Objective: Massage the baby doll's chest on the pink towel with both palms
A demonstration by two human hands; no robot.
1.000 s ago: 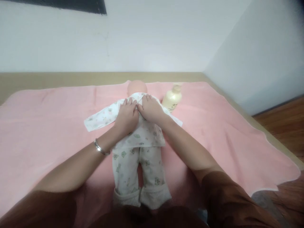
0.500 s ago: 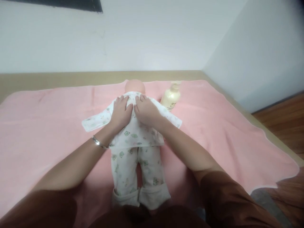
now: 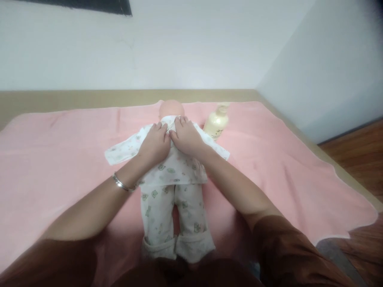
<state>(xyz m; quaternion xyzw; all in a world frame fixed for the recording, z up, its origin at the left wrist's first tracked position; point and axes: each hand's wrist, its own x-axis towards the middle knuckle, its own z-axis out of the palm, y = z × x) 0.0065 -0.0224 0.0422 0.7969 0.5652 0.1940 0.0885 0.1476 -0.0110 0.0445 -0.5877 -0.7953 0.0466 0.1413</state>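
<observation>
A baby doll lies on its back, its bald head pointing away from me. It wears a white patterned shirt with the sleeves spread out and matching trousers with turned-up cuffs. My left hand is on the left of the chest, fingers bent and closed on the shirt cloth near the collar. My right hand sits opposite, its fingertips at the collar and its thumb near my left hand, also closed on cloth. Creases show in the fabric between them. The fingertips are partly hidden.
A pale yellow pump bottle stands beside the doll's right-hand sleeve. Under everything is a pink blanket on a tan surface. A white wall rises behind, and wooden flooring shows at the right.
Both hands have drawn in toward the collar's middle. My left thumb has come closer to its fingers, and the cloth there is more creased. The doll and bottle look unmoved.
</observation>
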